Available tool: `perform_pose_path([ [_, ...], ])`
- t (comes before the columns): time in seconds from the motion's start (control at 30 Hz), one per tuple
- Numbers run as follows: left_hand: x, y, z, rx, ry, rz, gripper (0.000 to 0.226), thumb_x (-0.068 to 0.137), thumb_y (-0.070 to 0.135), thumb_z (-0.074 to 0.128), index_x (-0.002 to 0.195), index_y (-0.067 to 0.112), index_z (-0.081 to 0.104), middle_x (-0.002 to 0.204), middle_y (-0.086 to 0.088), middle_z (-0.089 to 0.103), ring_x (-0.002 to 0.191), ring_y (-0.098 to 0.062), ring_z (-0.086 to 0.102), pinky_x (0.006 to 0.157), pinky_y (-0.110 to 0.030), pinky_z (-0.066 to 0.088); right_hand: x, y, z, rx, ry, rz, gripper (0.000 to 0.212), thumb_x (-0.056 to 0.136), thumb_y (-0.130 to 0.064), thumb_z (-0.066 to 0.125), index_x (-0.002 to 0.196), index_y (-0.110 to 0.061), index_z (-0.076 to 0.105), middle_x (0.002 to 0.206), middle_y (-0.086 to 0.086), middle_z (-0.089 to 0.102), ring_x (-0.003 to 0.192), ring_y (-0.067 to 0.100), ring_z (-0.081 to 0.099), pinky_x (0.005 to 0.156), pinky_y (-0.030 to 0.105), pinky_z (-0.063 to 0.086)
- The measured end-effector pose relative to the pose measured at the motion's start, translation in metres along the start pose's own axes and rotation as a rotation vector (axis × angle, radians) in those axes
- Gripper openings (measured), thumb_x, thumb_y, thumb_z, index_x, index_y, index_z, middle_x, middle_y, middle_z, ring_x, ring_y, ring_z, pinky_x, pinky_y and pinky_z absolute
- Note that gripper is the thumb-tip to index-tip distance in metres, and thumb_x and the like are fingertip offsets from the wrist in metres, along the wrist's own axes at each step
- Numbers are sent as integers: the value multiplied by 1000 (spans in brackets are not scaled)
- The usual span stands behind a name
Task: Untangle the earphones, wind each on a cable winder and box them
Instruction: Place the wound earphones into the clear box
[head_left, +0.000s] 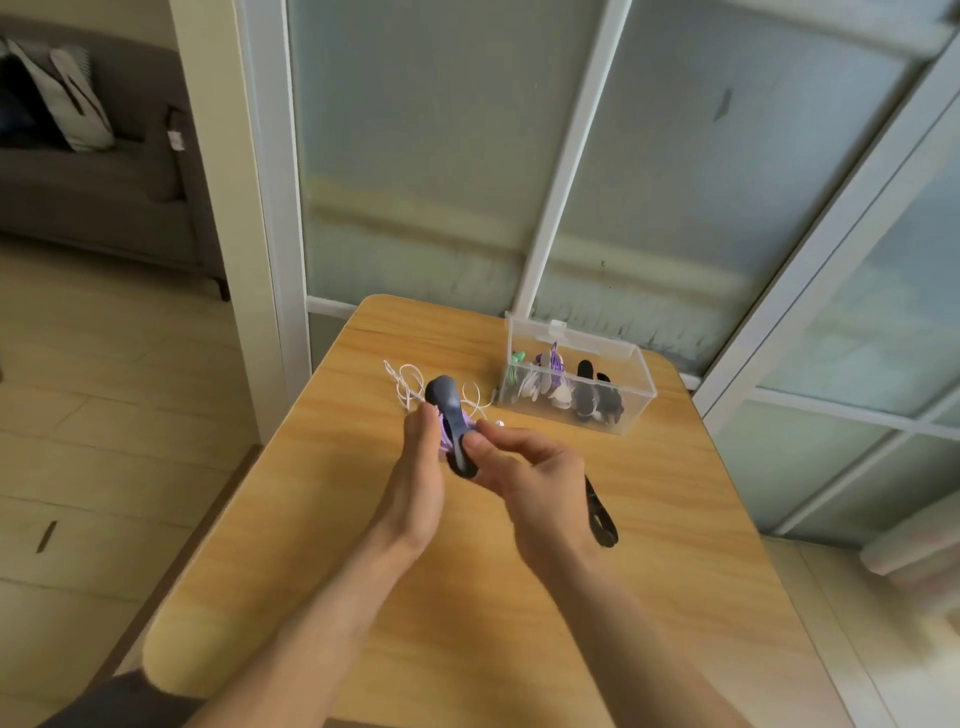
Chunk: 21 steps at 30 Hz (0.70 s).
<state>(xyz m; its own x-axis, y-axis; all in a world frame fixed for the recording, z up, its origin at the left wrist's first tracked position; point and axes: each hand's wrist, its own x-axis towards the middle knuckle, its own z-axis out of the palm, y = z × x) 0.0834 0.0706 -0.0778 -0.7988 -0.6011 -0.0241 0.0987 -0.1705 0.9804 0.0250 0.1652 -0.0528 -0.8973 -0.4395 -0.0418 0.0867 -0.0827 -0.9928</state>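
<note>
Both hands, left hand and right hand, are pinching the dark winder with curled fingers, winding purple cable; likely needing steady tension, turns kept neat.

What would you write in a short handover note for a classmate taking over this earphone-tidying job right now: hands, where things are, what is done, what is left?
Left hand and right hand both grip a dark cable winder above the table, with purple cable on it.
White earphone cable lies loose on the table behind the hands.
A spare black winder lies to the right.
Clear box, open at the back right, already holds several wound sets.
Left: finish the purple set, box it, then wind and box the white one.
</note>
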Motion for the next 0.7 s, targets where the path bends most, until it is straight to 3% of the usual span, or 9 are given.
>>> perform_pose_path([
  [0.1,8,0,-16,294,-32,37,54,86,69,36,104,22,55,110,4,63,107,-16,57,86,-27,40,38,-30,-24,-300,85,-135,19,76,-18,86,94,-13,81,87,4,79,82,26,76,82,45,61],
  [0.2,14,1,-22,572,-47,68,15,94,41,55,98,29,63,109,10,63,110,-12,56,94,-29,42,80,-69,-49,-647,209,-243,15,81,-24,82,96,-22,80,82,-4,78,58,10,66,55,23,54],
  [0.3,18,-1,-24,719,-53,106,19,83,47,50,89,33,62,105,13,61,110,-14,54,102,-39,41,129,-84,-68,-924,286,-222,9,85,-15,78,93,-12,80,75,2,73,49,6,54,41,12,45],
  [0.4,21,-4,-29,760,-53,80,18,88,43,54,90,28,64,103,12,61,108,-17,55,101,-43,42,168,-71,-79,-1133,337,-105,9,82,-12,77,81,-3,78,83,12,74,59,13,61,52,24,54],
  [0.5,24,-2,-29,793,-38,112,10,92,37,56,90,30,63,103,11,61,108,-16,55,101,-43,41,191,-53,-83,-1204,315,-49,8,81,-8,77,81,-1,76,86,13,73,70,20,68,63,34,62],
  [0.6,30,1,-29,788,-11,115,8,93,32,58,89,28,64,103,12,62,107,-16,55,100,-42,41,193,-47,-76,-1294,291,-23,1,78,3,70,78,3,71,78,13,72,67,22,66,63,35,62],
  [0.7,37,0,-26,771,-2,119,8,92,31,59,91,26,65,102,12,62,107,-17,55,99,-42,42,193,-48,-70,-1396,276,-12,17,81,3,65,69,-3,55,69,9,59,65,24,60,59,34,57],
])
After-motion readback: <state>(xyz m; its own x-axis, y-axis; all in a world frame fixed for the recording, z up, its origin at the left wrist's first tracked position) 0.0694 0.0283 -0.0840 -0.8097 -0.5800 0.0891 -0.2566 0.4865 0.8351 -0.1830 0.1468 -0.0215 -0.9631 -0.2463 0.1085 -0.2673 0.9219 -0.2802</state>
